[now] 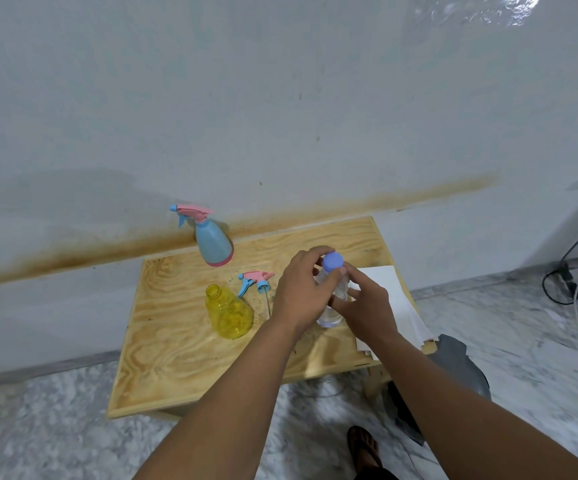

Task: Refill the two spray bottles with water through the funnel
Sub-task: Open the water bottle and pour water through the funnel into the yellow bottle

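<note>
Left hand [301,289] and right hand [363,306] both gripping clear water bottle [332,306] — blue cap [333,262] on, no legible label, yellow spray bottle [228,313] uncapped, left.

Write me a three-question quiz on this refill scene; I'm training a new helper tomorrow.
1. True or false: the yellow bottle has its spray head screwed on.
2. Which bottle stands by the wall? A) blue spray bottle B) yellow C) clear
3. Fill in: both hands hold the clear water bottle, whose cap is ____.

Key: 1 false, the head lies on the table beside it. 2 A. 3 purple; left hand, right hand.
</note>
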